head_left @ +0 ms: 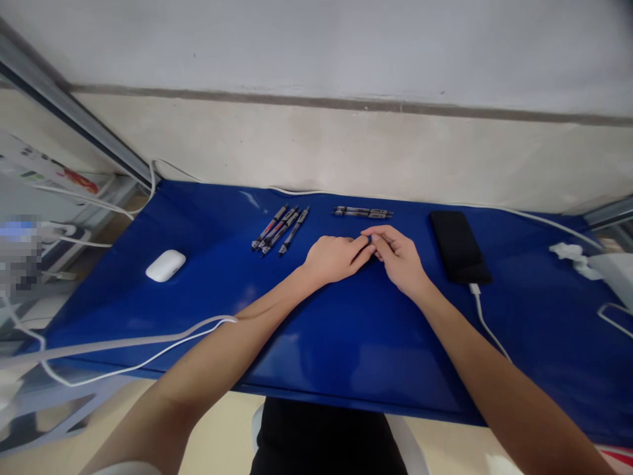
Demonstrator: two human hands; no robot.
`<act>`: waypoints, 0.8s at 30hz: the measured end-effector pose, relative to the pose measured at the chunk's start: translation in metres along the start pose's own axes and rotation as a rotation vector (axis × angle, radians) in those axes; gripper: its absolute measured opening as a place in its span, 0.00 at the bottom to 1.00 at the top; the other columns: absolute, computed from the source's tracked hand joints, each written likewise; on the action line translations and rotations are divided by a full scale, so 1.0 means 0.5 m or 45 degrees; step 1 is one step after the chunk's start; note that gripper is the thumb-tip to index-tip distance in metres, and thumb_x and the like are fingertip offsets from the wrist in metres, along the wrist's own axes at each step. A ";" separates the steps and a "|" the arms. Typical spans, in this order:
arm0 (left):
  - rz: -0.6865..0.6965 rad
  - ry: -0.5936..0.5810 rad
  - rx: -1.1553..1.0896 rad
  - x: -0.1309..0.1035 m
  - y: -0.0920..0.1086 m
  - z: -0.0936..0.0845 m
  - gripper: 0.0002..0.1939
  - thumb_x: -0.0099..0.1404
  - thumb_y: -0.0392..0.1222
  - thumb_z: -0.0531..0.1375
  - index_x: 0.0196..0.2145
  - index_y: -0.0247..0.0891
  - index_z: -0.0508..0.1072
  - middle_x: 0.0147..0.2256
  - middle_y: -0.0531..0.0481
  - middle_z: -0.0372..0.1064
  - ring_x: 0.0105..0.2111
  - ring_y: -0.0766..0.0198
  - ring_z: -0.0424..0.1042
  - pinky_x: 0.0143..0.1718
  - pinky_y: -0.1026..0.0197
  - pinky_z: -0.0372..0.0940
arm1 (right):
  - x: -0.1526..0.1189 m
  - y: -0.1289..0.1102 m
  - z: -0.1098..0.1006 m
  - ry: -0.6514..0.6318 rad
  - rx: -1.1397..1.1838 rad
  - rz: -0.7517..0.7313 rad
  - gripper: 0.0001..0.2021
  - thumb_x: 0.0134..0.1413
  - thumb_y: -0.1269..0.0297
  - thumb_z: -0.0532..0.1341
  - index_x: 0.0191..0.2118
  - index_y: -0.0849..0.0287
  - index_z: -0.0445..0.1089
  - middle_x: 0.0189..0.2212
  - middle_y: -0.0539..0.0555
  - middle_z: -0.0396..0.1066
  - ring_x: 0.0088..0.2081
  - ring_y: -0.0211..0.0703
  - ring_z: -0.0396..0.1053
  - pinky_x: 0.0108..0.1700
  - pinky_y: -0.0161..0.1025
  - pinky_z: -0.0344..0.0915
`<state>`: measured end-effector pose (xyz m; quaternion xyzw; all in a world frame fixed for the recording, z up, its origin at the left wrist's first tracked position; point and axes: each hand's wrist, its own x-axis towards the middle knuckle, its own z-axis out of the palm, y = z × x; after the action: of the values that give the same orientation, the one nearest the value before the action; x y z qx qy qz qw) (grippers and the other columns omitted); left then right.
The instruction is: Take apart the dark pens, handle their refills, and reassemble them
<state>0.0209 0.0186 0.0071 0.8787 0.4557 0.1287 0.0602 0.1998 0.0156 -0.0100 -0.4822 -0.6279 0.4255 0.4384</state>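
Observation:
Over the middle of the blue table, my left hand (336, 256) and my right hand (398, 258) meet at the fingertips. Both have their fingers pinched together; whatever lies between them, if anything, is hidden or too small to name. Just beyond the hands, a couple of clear-barrelled pens with grey ends (362, 212) lie side by side, parallel to the wall. Left of them, near my left hand, several more pens (279, 229) lie slantwise in a loose group, some with red showing inside.
On the blue table (316, 356) a black phone (459, 246) lies at right, plugged into a white cable (487, 323). A white earbud case (166, 265) sits at left. Another white cable (148, 349) reaches my left forearm. The wall (316, 145) borders the far edge.

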 end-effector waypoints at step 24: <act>0.067 0.048 0.225 -0.001 0.012 0.017 0.29 0.78 0.56 0.39 0.48 0.36 0.74 0.33 0.40 0.78 0.32 0.53 0.79 0.27 0.61 0.63 | -0.002 -0.004 0.004 0.097 0.098 0.055 0.09 0.66 0.57 0.60 0.43 0.53 0.75 0.23 0.47 0.64 0.23 0.36 0.61 0.27 0.36 0.59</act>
<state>0.0279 0.0146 0.0004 0.8898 0.4429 0.1061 -0.0294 0.1976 0.0143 -0.0088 -0.4942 -0.5834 0.4401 0.4708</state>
